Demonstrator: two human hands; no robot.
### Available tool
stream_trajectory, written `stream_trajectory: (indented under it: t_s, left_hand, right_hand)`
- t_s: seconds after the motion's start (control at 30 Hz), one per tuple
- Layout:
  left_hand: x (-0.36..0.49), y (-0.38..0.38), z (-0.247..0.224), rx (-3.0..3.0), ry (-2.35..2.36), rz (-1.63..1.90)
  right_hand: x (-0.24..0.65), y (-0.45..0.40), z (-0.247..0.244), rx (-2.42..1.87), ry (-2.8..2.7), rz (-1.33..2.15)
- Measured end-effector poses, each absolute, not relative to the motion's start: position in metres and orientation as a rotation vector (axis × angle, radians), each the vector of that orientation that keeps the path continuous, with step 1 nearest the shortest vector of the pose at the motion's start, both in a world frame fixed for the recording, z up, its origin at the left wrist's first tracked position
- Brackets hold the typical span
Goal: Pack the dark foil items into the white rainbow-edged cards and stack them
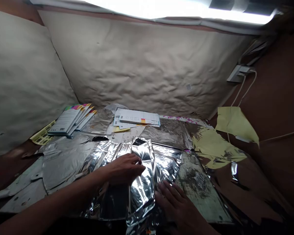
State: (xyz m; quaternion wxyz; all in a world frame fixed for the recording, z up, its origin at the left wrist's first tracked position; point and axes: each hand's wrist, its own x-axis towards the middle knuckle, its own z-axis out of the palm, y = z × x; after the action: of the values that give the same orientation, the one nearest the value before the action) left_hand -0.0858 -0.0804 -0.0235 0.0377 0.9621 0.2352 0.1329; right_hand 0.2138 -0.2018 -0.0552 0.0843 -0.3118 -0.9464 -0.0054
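A shiny silver foil piece point(142, 187) lies folded in a long upright strip at the middle front of the table, on top of a wider foil sheet point(168, 160). Over the strip's left side is my left hand point(124, 167), its fingers bent and pointing right; whether they pinch the foil is hidden. My right hand point(175, 199) rests flat with fingers spread beside the strip's lower right edge, touching the foil. A dark rectangular area point(114, 200) shows beneath my left wrist.
Printed booklets point(66, 119) are fanned out at the back left, and more printed papers point(137, 117) lie at the back middle. Yellow sheets point(215, 147) are on the right. A white power socket point(238, 73) with cables hangs on the right wall.
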Motion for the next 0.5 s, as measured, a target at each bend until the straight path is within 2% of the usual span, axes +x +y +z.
stream_trajectory:
  t_s: [0.2,0.37,0.5]
  left_hand:
    - [-0.095,-0.122,-0.025,2.852,0.706,0.429]
    - [-0.117,-0.165,-0.015,2.760,0.729,0.141]
    - [-0.123,-0.185,-0.010,2.710,0.810,0.051]
  right_hand:
    - [0.184,-0.196,-0.044,-0.677,-2.763,-0.041]
    - [0.174,-0.201,-0.045,-0.666,-2.638,-0.019]
    - [0.171,-0.200,-0.048,-0.697,-2.569,-0.024]
